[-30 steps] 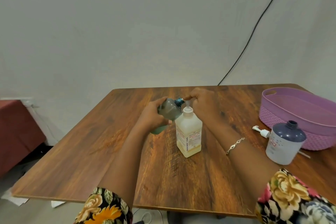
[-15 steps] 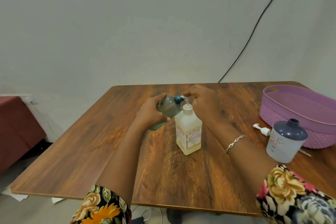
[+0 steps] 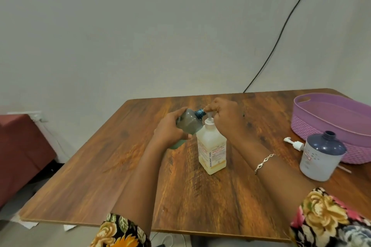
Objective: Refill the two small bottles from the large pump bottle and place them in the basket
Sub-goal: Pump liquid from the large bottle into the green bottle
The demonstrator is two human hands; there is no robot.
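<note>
The left hand (image 3: 167, 132) grips the grey small bottle (image 3: 188, 124) round its body, tilted, its long axis rising from the palm so the blue neck (image 3: 200, 113) points up and right. Touching that neck, the right hand (image 3: 224, 118) curls its fingers over the pump head of the upright large pump bottle (image 3: 211, 146), which stands just under both grips. Well right of them a second small bottle (image 3: 321, 156) stands open-necked beside the basket (image 3: 313, 128)

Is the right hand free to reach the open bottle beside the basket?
Likely yes: between the right hand and the open bottle lies only a loose pump, flat on the table. The hand must first release the pump bottle's head.
</note>
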